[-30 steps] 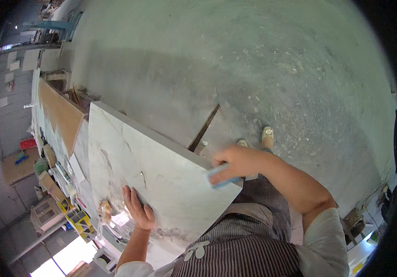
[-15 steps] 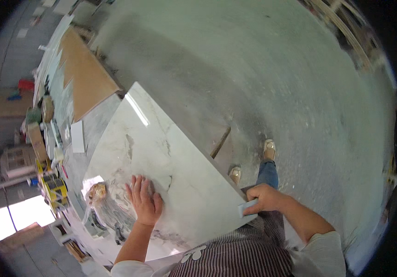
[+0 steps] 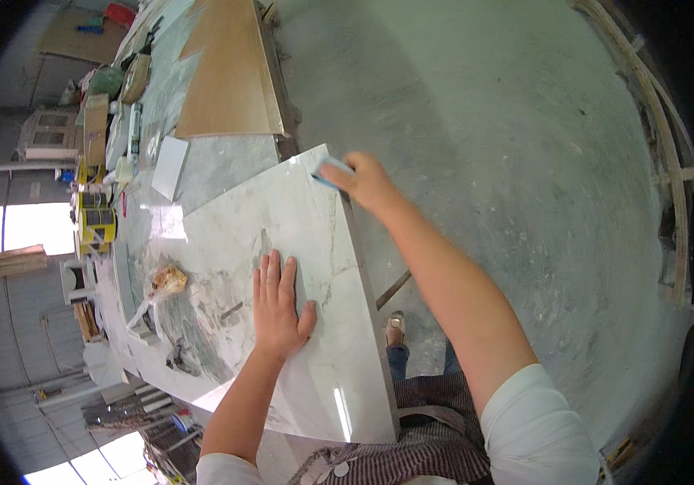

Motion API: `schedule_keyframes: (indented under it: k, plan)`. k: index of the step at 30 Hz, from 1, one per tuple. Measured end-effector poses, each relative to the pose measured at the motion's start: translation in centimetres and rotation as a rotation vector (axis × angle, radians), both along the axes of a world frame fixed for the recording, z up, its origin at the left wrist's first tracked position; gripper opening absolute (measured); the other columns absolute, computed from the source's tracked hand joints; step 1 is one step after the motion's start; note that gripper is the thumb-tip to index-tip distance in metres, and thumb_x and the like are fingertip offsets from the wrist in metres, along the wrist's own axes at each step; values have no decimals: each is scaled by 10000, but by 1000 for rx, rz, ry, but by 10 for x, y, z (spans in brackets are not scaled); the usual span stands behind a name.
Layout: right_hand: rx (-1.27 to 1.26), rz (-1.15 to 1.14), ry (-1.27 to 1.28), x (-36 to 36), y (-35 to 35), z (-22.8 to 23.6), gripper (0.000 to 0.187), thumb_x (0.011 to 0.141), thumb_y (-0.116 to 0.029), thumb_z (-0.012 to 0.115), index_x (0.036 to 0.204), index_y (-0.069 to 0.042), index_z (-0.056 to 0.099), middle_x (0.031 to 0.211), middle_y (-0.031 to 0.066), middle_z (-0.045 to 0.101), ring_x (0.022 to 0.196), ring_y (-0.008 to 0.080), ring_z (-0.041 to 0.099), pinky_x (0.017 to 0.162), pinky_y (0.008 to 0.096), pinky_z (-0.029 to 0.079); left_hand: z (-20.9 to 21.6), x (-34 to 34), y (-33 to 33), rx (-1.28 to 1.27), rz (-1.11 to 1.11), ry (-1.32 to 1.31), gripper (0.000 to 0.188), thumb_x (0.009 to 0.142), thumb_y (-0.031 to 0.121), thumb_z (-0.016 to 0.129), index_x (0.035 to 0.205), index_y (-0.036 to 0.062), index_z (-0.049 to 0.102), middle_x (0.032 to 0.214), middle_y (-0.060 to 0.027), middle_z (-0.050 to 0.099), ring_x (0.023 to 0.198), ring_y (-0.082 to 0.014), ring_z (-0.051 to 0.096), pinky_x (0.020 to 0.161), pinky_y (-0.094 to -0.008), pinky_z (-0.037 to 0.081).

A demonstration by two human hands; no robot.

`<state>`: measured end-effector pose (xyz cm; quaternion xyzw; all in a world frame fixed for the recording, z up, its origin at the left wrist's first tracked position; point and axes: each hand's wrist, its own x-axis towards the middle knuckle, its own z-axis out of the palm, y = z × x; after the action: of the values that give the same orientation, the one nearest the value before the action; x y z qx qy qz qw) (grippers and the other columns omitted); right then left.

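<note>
A large glossy white slab (image 3: 315, 242) with grey marble-like veins lies on the workbench. My left hand (image 3: 279, 311) rests flat on it, fingers stretched out and holding nothing. At the slab's far right corner, my right hand (image 3: 370, 184) grips a small pale blue block (image 3: 331, 170), slightly blurred, against the edge. The fingers wrap around the block, and its underside is hidden. To the left of my left hand, a clear plastic bag (image 3: 168, 280) with something orange-brown in it sits by the slab.
Beyond the slab, a brown board (image 3: 230, 81) with a jagged left edge lies on the bench. A small white tile (image 3: 170, 166) lies near the slab's far left side. Yellow-and-black containers (image 3: 95, 222) stand along the left. Concrete floor (image 3: 476, 162) stretches to the right.
My right hand has moved the block from the slab's near corner along its right edge to the far corner. My left hand stays flat on the slab. The view has turned.
</note>
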<state>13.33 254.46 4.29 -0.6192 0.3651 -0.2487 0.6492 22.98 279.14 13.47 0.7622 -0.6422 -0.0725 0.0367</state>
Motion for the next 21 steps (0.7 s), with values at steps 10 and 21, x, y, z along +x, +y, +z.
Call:
schedule_keyframes:
  k: [10, 21]
  plan:
    - [392, 402, 155, -120, 152, 7, 529, 764, -511, 745, 942, -17, 682, 795, 72, 626, 749, 144, 558, 685, 304, 454, 1, 0, 3, 28, 90, 3, 733, 761, 287, 584, 1414, 31, 371, 1516, -243, 244, 1407, -421, 212, 1152, -527, 142]
    - [237, -101, -138, 14, -7, -9, 521, 768, -499, 728, 708, 6, 616, 638, 43, 560, 594, 145, 496, 534, 343, 405, 3, -1, -7, 8, 73, 11, 726, 747, 280, 587, 1407, 50, 389, 1510, -236, 261, 1396, -417, 239, 1151, -525, 158]
